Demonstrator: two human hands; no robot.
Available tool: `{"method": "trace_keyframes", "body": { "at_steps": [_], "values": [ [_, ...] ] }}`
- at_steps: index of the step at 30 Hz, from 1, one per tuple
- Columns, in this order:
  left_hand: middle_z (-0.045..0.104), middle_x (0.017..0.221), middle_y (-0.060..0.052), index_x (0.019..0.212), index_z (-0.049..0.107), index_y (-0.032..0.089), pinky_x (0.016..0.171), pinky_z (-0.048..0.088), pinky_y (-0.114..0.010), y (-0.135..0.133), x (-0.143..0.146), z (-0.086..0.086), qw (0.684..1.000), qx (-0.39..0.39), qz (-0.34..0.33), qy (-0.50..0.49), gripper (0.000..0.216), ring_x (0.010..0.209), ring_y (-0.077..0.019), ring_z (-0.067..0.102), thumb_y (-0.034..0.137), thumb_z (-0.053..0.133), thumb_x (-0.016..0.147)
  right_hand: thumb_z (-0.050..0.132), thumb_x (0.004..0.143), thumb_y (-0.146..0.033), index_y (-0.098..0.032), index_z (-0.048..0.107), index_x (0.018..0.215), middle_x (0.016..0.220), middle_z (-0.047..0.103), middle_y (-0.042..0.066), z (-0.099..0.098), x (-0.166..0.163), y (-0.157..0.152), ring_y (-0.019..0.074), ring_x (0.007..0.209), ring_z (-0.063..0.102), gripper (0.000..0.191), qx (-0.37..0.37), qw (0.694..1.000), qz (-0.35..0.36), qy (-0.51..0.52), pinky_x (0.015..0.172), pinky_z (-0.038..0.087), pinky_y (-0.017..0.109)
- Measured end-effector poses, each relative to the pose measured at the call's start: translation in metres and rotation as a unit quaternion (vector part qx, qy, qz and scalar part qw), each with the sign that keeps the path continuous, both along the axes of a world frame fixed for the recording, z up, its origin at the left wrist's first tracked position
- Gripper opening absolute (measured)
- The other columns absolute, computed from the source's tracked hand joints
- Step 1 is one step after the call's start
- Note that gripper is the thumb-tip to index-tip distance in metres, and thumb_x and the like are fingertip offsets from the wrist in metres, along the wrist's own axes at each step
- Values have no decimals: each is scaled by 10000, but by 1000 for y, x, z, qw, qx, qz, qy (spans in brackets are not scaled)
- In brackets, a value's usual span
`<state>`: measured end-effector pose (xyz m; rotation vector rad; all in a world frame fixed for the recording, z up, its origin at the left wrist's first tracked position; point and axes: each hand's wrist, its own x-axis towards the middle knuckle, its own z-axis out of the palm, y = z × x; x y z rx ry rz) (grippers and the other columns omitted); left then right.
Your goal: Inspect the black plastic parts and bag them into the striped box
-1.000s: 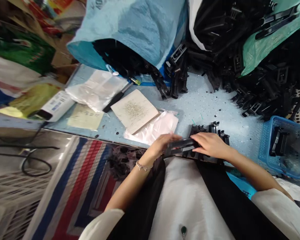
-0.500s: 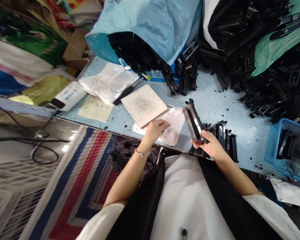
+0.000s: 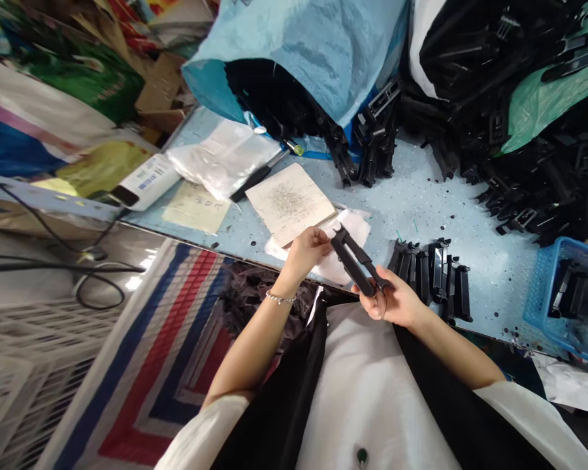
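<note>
Gripping black clip in right hand | left hand curled, hold unclear, beside clip's far tip

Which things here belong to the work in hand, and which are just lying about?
In hand: black plastic part, held by right hand; board of small metal bits, by left hand; row of black parts beside them.
Lying about: blue basket; white box; yellow note; clear bags.

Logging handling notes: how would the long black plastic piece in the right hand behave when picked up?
Probably stiff: the black plastic piece juts straight from the right hand, held at one end, without sagging. Likely light, since one hand carries it. Its flat-sided shape should not roll.
</note>
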<state>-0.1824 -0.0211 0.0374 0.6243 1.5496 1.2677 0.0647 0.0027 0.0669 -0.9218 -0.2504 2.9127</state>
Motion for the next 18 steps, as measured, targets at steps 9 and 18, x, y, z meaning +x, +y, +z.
{"method": "trace_keyframes", "body": {
  "at_steps": [9,18],
  "values": [
    [649,649,27,731,509,194,573,467,-229,0,-4,-1,999,28,36,4,326,578,-109,603,251,805,605,325,1039,-620,-24,698,974,576,580,27,-1,-6,0,83,436,431,706,-66,997,10,31,431,374,193],
    [754,970,-64,881,744,193,875,566,-361,-15,-16,11,943,77,-61,317,189,908,-203,698,173,565,823,409,1017,-624,-50,693,981,579,559,3,5,0,1,80,433,392,641,-38,998,-14,47,427,350,202]
  ]
}}
